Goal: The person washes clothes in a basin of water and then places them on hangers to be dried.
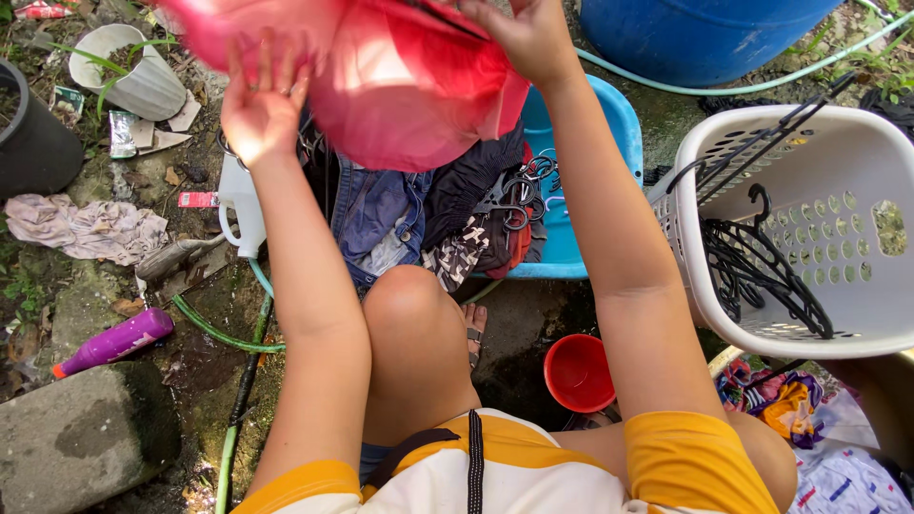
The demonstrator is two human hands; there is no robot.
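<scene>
I hold a pinkish-red garment [400, 86] up in front of me with both hands. My left hand [262, 105] has its fingers spread against the cloth at its left side, palm toward me. My right hand [524, 33] grips the top of the garment, with a black hanger part at its fingers. Below the garment a blue tub [590, 181] holds a pile of clothes [400, 214] and several black hangers [522, 195]. My bare knee [409, 314] sits under the pile.
A white laundry basket [838, 314] with black hangers [762, 276] stands at the right. A small red bucket [578, 371], a purple bottle [114, 341], green hoses [224, 335], a white jug [240, 205], a blue drum [705, 33], a black pot [33, 143] and a concrete block [81, 438] surround me.
</scene>
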